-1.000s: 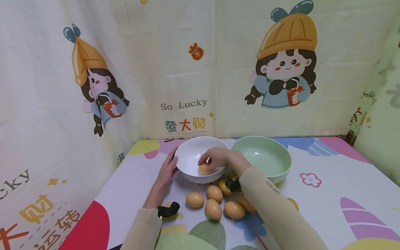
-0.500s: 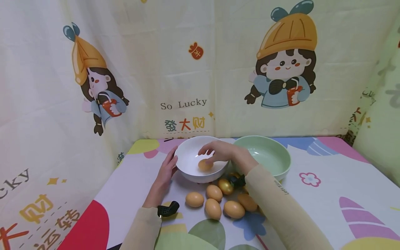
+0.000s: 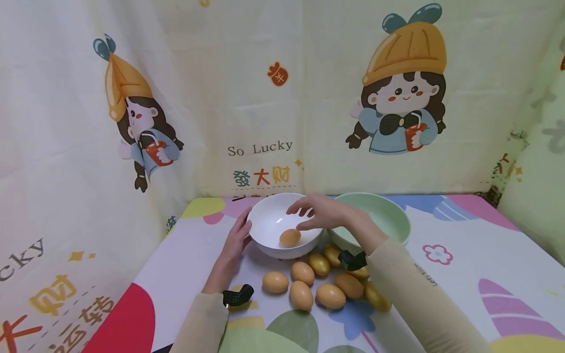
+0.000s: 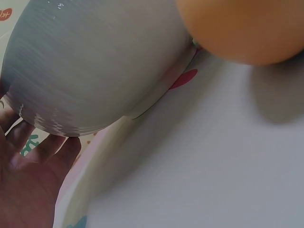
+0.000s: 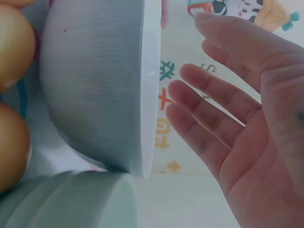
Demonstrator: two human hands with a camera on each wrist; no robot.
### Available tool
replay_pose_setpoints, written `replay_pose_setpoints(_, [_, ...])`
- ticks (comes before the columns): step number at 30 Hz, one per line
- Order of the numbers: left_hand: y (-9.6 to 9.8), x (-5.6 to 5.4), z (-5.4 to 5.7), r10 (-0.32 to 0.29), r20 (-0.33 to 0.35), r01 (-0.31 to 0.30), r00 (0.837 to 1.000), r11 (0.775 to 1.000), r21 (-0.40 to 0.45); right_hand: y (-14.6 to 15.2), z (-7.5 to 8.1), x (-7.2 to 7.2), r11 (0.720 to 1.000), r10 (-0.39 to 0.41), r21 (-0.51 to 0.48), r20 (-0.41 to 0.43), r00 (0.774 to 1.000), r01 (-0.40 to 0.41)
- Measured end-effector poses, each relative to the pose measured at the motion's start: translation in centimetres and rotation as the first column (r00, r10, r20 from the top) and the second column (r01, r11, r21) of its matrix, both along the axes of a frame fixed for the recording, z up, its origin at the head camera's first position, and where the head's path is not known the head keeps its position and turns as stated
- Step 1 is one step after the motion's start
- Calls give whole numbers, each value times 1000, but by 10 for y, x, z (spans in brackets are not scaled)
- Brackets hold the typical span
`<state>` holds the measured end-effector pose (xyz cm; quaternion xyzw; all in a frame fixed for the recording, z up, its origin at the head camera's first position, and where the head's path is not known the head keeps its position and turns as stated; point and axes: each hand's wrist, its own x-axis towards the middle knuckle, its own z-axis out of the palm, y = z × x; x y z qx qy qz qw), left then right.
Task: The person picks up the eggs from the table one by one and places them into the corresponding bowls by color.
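Note:
A brown egg (image 3: 290, 238) lies inside the white bowl (image 3: 270, 247), near its front wall. Above the bowl's right side is my right hand (image 3: 324, 212), its fingers spread and holding nothing. The thumb tip is just beside the egg, apparently apart from it. In the right wrist view the right hand (image 5: 251, 109) shows a bare palm with loosely bent fingers. My left hand (image 3: 236, 238) rests against the bowl's left outer side. The left wrist view has the fingertips of this left hand (image 4: 35, 166) touching the outer wall with fingers nearly straight.
A pale green bowl (image 3: 388, 215) stands right of the white bowl, under my right forearm. Several brown eggs (image 3: 331, 296) and several gold eggs (image 3: 319, 264) lie in front of the bowls. A patterned curtain (image 3: 326, 122) hangs behind the table (image 3: 446, 294).
My right hand has let go of the brown egg inside the white bowl and moved up and to the right, its fingers opening. My left hand has stayed at the bowl.

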<state>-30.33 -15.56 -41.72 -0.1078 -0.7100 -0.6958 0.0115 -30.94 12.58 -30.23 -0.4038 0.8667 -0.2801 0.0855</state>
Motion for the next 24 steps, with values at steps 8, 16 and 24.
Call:
replay_pose_setpoints(8, [1,-1,-2,-16,1,16,1000,1000,16,21,0,16,998,-6,-65,-54,999,2])
replay_pose_setpoints(16, [2,-1,-1,-2,0,2,1000,1000,9,42,4,31,993,-39,-114,-104,994,27])
replay_pose_setpoints(24, [2,-2,1,2,5,-2,1000,1000,7,50,8,49,999,-18,-49,-182,983,9])
